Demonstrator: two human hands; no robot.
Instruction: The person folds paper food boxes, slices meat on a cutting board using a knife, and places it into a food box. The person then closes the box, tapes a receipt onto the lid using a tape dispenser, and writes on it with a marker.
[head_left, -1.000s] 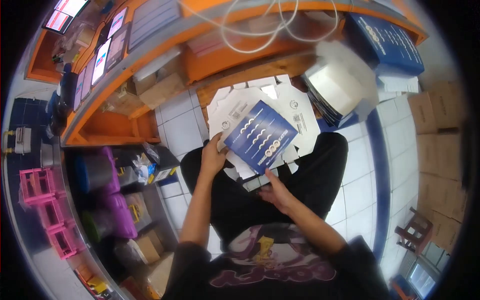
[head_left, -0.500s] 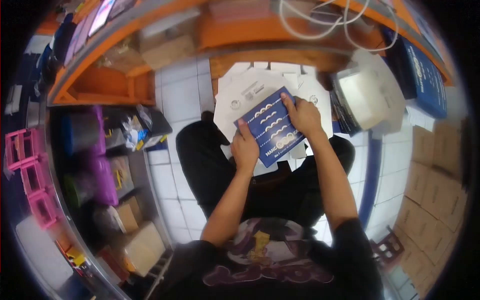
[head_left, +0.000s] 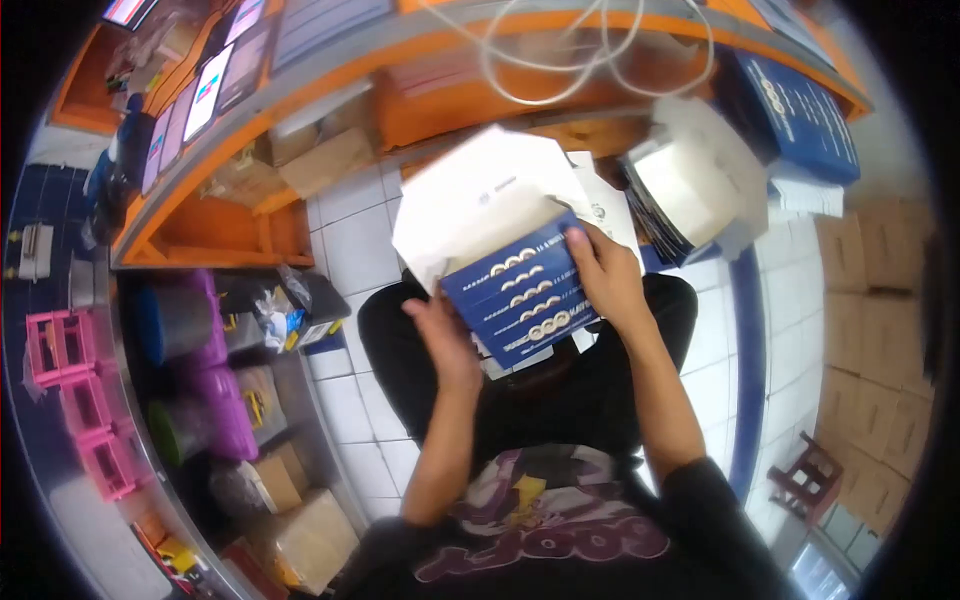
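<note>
A blue printed cardboard box (head_left: 525,300), with white lettering and ring-shaped pictures, is held above my lap. Its large white flap (head_left: 490,190) stands spread out on the far side. My right hand (head_left: 612,275) grips the box's right side, thumb on the blue face and the other fingers partly hidden. At the left side is my left hand (head_left: 445,340), slightly blurred, with its thumb stretched away from the box and its fingers apart near the edge. White cardboard pieces (head_left: 608,205) lie partly hidden behind the box.
A stack of folded cardboard (head_left: 690,190) leans to the right, beside a blue box (head_left: 795,120). An orange shelf unit (head_left: 210,220) runs across the far side, with a white cable (head_left: 540,100) hanging over it. Brown cartons (head_left: 870,350) stand right, near a stool (head_left: 805,480).
The white flap has swung up and spread out beyond the blue face. My left hand has moved off the face to the left, its thumb now away from the box. The view has shifted.
</note>
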